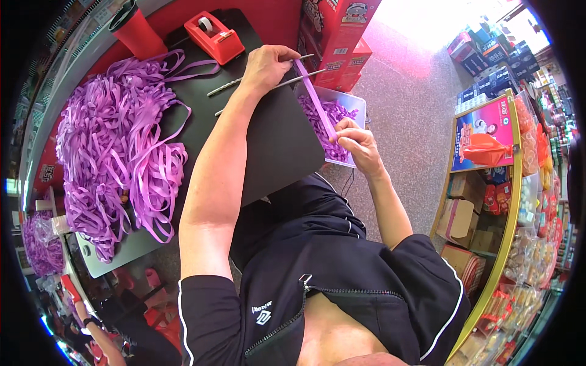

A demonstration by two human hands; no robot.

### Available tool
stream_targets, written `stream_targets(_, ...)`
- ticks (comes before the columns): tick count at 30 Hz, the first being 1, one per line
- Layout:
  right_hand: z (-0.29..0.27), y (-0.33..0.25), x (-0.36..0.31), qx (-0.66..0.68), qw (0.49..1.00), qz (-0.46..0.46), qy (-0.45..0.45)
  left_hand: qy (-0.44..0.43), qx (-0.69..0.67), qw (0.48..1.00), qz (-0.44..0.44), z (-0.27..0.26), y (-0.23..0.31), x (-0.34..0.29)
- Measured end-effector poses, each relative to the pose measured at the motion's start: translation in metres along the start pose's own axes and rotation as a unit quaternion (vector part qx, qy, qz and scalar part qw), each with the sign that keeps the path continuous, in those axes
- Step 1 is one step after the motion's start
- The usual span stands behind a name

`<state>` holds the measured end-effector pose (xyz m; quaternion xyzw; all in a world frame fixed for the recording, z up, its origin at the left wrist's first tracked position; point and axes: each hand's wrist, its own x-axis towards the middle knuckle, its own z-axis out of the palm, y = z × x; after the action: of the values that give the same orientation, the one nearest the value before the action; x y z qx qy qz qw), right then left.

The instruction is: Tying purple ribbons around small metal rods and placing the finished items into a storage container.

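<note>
A purple ribbon (317, 102) is stretched between my two hands past the right edge of a black tabletop (271, 143). My left hand (267, 68) pinches its upper end beside two thin metal rods (284, 85), which lie side by side and stick out over the edge. Whether those fingers also grip a rod is hidden. Lower down, my right hand (360, 143) is closed on the ribbon's other end. Beneath it stands a clear plastic bin (361, 110) holding many purple ribbon pieces (342, 113). A big tangled heap of purple ribbon (119, 140) covers the table's left side.
A red tape dispenser (213, 38) and a red cylinder (139, 30) stand at the back. Red boxes (336, 36) are stacked behind the bin. Shelves of packaged goods (513, 244) line the right. Another person's arm (101, 338) shows at lower left.
</note>
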<state>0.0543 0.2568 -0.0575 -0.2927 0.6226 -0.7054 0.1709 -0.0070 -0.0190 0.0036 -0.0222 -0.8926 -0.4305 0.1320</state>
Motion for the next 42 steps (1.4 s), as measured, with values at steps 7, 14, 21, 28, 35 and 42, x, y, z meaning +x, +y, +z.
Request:
stream_targets(7, 0.004, -0.013, -0.007, -0.079, 0.996, 0.0, 0.04, -0.002, -0.005, 1.0, -0.003, 0.0, 0.0, -0.001)
stream_targets(14, 0.009, -0.054, 0.007, -0.262, 0.96, -0.089, 0.05, -0.004, 0.001, 1.0, -0.008, 0.001, -0.002, 0.0)
stream_targets(21, 0.014, -0.071, 0.033, -0.19, 0.969, -0.141, 0.065, -0.001, 0.0, 1.0, 0.0, 0.002, -0.004, 0.0)
stream_targets(28, 0.006, -0.079, 0.122, -0.038, 0.977, -0.206, 0.034, 0.046, 0.022, 0.998, 0.048, 0.001, -0.003, -0.002)
stream_targets(35, -0.002, -0.047, 0.235, 0.017, 0.995, -0.095, -0.038, 0.027, -0.026, 0.999, -0.015, 0.001, -0.003, 0.0)
stream_targets(42, -0.012, 0.007, 0.262, 0.038, 0.997, 0.042, -0.05, 0.039, -0.046, 0.998, -0.035, -0.004, 0.009, -0.002)
